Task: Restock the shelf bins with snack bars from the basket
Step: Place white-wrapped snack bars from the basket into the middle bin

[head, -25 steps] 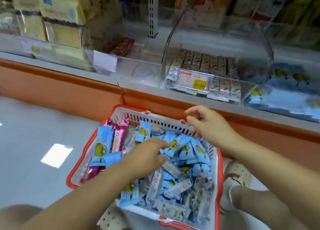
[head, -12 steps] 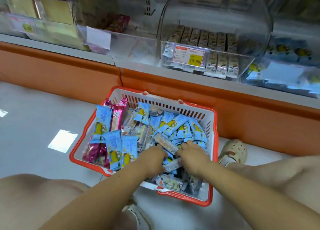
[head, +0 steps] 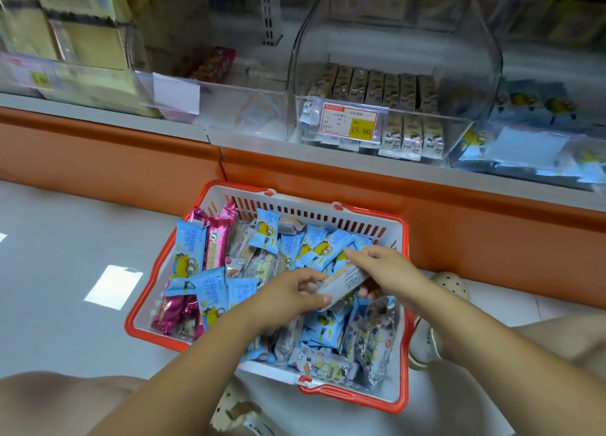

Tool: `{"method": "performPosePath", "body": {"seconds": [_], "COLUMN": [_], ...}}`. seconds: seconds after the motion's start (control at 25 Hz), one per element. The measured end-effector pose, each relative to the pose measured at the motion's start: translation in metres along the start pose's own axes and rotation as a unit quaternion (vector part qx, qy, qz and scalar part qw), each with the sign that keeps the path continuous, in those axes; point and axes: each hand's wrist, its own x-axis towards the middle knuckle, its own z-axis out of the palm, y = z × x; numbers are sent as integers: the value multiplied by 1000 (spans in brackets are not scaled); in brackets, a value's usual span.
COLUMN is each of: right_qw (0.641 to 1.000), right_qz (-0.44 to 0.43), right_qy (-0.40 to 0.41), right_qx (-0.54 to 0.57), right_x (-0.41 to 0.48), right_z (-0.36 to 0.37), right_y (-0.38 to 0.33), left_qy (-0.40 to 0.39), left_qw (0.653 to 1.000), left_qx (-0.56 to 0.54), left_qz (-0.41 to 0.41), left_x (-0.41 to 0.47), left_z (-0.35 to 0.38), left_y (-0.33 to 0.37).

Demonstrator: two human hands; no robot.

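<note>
Both hands are close together at lower centre, pinching the same grey-white foil-wrapped snack bar (head: 344,283) — left hand (head: 288,296) on its lower-left end, right hand (head: 387,271) on its upper-right end. The bar is just above the pile in the red-rimmed white plastic basket (head: 311,211), which sits on the floor below the shelf.

Step in hand, as I read it: pull this bar free and get it to its bin.
- Likely target is the clear plastic shelf bin (head: 393,85) at upper centre, behind the yellow-and-red price label (head: 349,125). It holds rows of pale bars that look similar.
- Hand the bar to one hand so the other can dig out more of the same wrapper.
- Lift over the front lip and set it in line with the existing rows, same way round.
- Leave the blue cartoon-print packets (head: 190,252) alone — they probably belong in the blue-filled bin (head: 524,130) at upper right.
- Grip at the ends; the wrapper looks slippery.
</note>
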Motion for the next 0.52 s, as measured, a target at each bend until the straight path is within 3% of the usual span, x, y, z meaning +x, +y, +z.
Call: {"method": "performPosePath", "body": {"seconds": [0.12, 0.28, 0.52], "right_qw": [999, 982, 980], "right_qz": [-7, -55, -87], "right_qy": [-27, -89, -57], "right_qx": [47, 154, 168], "right_x": [0, 0, -15], "right_z": [-7, -11, -5], "right_y": [-6, -8, -22], "left_qy": [-31, -56, -34], "left_qw": [994, 951, 946], "left_qx": [-103, -294, -318], "left_qz": [-21, -72, -61], "left_x": [-2, -4, -14], "left_z": [4, 1, 0], "left_y": [6, 11, 30]}}
